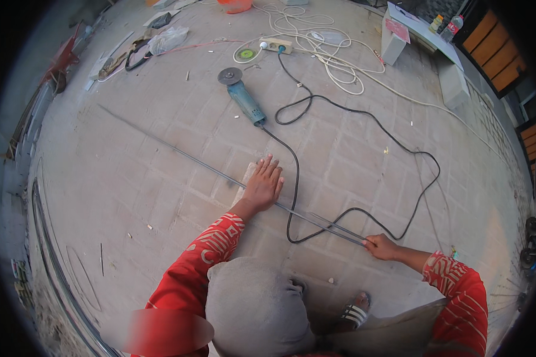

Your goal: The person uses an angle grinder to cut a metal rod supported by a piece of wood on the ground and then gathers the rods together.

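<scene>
A long thin metal rod (190,157) runs slantwise over the paving from the far left toward my right hand. My left hand (263,185) lies flat across it, fingers stretched out, next to a pale flat piece (249,172) partly hidden beneath the hand. At the rod's near right end my right hand (381,246) is closed round it. A second, shorter length of rod (339,227) lies alongside there; I cannot tell whether the two are joined. Beyond my left hand an angle grinder (244,101) with a grey disc rests on the ground.
The grinder's black cord (369,113) loops across the paving, passing under the rod. A socket strip (277,45), a green disc (246,55) and coiled white cable (339,59) lie farther off. Long rods (53,268) line the left edge. A bench (426,33) stands far right.
</scene>
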The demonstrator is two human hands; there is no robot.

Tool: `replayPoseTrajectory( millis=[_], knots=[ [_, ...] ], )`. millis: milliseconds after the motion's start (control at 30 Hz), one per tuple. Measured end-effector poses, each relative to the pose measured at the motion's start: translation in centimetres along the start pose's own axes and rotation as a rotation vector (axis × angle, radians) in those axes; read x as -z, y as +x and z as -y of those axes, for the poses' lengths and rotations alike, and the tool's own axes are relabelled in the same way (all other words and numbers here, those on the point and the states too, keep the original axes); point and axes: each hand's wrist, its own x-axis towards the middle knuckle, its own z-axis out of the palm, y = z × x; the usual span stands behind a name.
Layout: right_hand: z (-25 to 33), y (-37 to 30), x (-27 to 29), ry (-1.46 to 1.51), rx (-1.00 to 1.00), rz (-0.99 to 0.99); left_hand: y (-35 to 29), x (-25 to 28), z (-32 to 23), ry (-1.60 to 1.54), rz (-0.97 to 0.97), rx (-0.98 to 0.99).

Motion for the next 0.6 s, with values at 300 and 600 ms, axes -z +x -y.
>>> replayPoseTrajectory(
  millis=[300, 600],
  knots=[
    [-3.6, -1.2, 0.3, 0.396, -0.341, 0.323, -1.8, -2.0, -0.8, 0.009, 0.08, -0.17],
    [0.8, -1.2, -2.7, -0.023, 0.054, -0.213, 0.0, 3.7, 4.9, -0.193, 0.051, 0.027]
  ],
)
